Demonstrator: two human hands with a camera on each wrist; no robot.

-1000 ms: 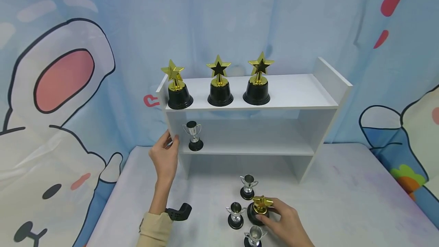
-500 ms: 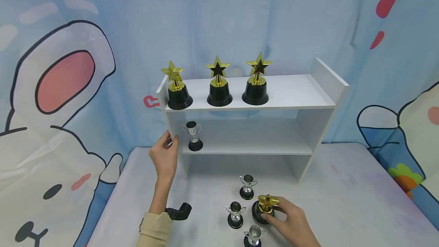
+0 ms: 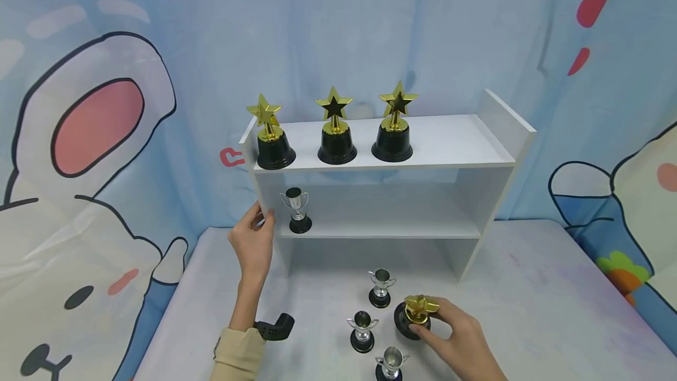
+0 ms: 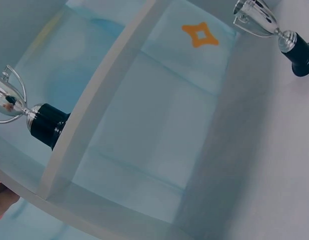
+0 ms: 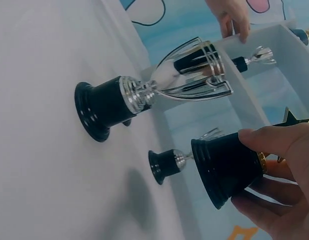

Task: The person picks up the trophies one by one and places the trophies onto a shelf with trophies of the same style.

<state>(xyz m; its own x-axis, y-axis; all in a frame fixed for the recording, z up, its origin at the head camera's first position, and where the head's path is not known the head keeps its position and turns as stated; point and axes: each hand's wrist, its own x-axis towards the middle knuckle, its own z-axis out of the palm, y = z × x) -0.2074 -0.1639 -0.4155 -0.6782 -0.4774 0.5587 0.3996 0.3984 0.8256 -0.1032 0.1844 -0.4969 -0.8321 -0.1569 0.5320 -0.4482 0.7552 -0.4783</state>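
In the head view my right hand pinches a gold star trophy by its upper part, low over the table beside three silver cups; the right wrist view shows my fingers round its black base. My left hand grips the left side panel of the white shelf unit. Close to that hand, one silver cup stands upright on the middle shelf. Silver cups stand on the table: one at the back, one at left, one in front.
Three gold star trophies stand along the top shelf, at left, centre and right. Behind the white table hangs a blue curtain with cartoon figures.
My right hand has moved a little to the right with the gold star trophy, away from the silver cups. My left hand has stayed on the side panel.
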